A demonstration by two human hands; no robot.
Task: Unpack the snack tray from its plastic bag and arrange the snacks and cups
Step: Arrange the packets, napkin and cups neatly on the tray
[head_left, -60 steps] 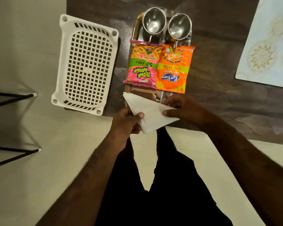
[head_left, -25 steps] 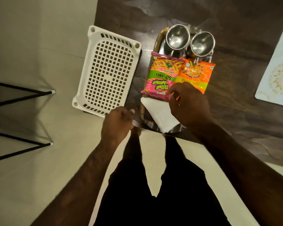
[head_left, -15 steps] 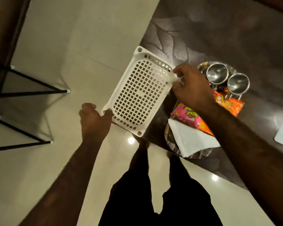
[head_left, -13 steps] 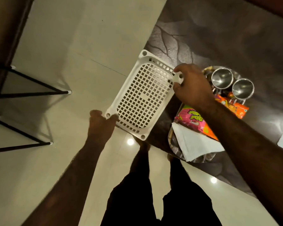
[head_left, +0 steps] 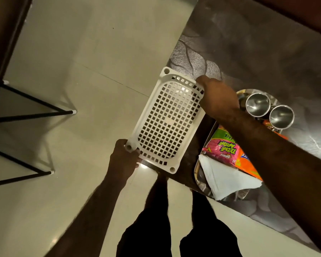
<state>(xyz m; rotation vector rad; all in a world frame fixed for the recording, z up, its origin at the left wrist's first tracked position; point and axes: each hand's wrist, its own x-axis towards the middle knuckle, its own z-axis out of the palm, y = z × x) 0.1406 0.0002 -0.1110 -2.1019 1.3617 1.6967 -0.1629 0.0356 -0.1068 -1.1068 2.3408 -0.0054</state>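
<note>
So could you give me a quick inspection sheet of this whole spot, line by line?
Surface: dark patterned table, only part in view.
Job's things: steel tray holding two steel cups, pink snack packet, orange snack packet, folded white napkin.
Clutter: white perforated basket overhanging the table edge.
Hands: left hand grips the basket's near corner; right hand grips its far corner.
Cables: nothing seen.
Surroundings: pale tiled floor, black metal legs.
</note>
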